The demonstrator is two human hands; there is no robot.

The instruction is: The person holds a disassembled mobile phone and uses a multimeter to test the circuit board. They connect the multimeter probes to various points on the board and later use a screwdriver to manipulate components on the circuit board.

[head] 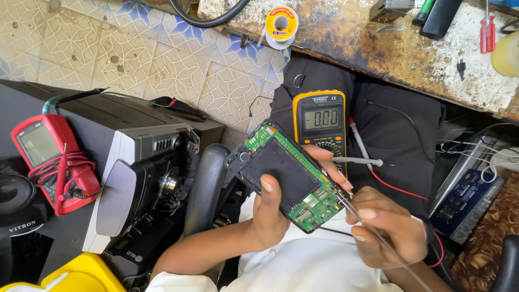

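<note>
- My left hand [270, 208] closes around the circuit board [286, 176], thumb pressed on its dark centre panel, fingers wrapped behind the far edge. I tilt it component-side up so the green strip along the lower edge faces me.
- My right hand [386, 227] pinches a thin probe [346, 204] pen-style between thumb and fingers, closed tight; the tip rests on the board's lower right corner, near the small components.
- The board sits above my lap, well short of the bench's near edge.
- A yellow multimeter [320, 121] lies on the dark cloth over my knee, display toward me, readable at a glance. Its second probe [359, 160] lies loose just beside it, red lead [392, 186] trailing toward my right wrist.
- Containers: none open in view. A yellow bin [81, 276] shows at the bottom left; its contents are hidden.
- A solder spool [281, 24] lies on the bench's near edge.
</note>
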